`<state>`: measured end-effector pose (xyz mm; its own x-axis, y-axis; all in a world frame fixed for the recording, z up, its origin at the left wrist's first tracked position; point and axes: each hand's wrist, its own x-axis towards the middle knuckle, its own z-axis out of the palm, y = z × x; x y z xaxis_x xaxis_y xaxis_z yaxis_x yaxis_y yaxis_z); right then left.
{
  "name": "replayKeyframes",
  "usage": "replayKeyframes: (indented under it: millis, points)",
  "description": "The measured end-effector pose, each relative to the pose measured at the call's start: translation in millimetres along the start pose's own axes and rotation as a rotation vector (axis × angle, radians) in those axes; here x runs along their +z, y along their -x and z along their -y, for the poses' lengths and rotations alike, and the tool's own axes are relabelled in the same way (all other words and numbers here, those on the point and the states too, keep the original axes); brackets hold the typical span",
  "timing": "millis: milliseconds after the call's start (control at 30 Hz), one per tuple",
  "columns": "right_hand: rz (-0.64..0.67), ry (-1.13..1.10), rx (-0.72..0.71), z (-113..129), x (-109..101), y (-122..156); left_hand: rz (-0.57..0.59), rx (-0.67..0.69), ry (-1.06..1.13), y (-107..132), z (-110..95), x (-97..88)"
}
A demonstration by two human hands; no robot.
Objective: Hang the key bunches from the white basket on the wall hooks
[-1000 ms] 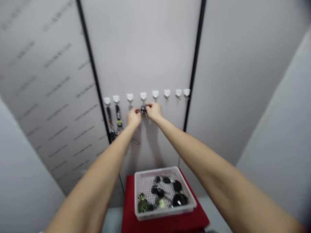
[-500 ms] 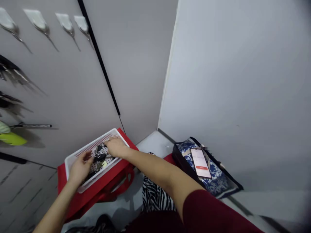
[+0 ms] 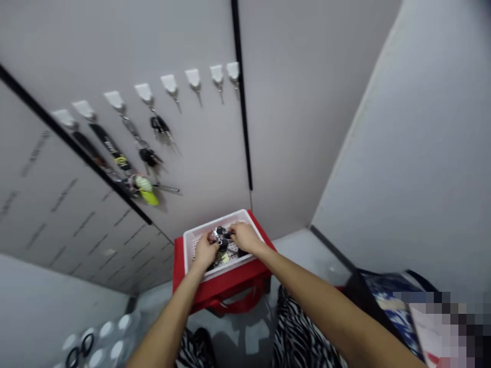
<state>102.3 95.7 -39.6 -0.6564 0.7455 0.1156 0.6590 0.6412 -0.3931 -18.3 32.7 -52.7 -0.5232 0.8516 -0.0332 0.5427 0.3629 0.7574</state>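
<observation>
Both my hands are inside a white perforated basket (image 3: pixel 190 237) that rests on a red bag (image 3: pixel 226 283). My left hand (image 3: pixel 204 250) and my right hand (image 3: pixel 242 236) pinch a bunch of black keys (image 3: pixel 221 234) between them, just above the other keys lying in the basket. On the wall above, a row of white hooks (image 3: pixel 169 82) runs across. Lanyards and key bunches (image 3: pixel 159 124) hang from the left hooks; the right hooks carry nothing.
A black vertical strip (image 3: pixel 241 102) divides the wall panels. A blue patterned bag (image 3: pixel 387 306) lies at the lower right on the floor. Zebra-print cloth (image 3: pixel 299 332) covers my legs. White round objects and scissors (image 3: pixel 82 342) sit at the lower left.
One second ago both hands were up at a wall hook with a key bunch. They have since dropped into the basket, and the view has swung back leftward toward the hooks.
</observation>
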Motion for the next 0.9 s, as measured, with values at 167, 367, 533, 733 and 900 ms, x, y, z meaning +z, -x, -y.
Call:
replayKeyframes:
  millis: [167,367,533,733,900]
  points:
    - [-0.016,-0.079,-0.009,1.9,5.5,-3.4,-0.039,-0.011,0.348,-4.0,10.0,-4.3]
    - [-0.058,-0.189,-0.082,7.8,4.3,0.0,-0.048,-0.021,0.67,1.1,7.3,-10.9]
    - [-0.034,-0.244,-0.202,12.0,6.4,-1.7,0.02,0.041,0.828,3.7,2.7,-12.6]
    - [0.001,-0.214,-0.229,14.6,9.5,-1.0,0.014,0.038,0.937,2.7,4.6,-13.5]
    - [-0.067,-0.433,-0.166,14.5,5.4,2.0,-0.021,0.02,0.87,3.8,5.7,-14.9]
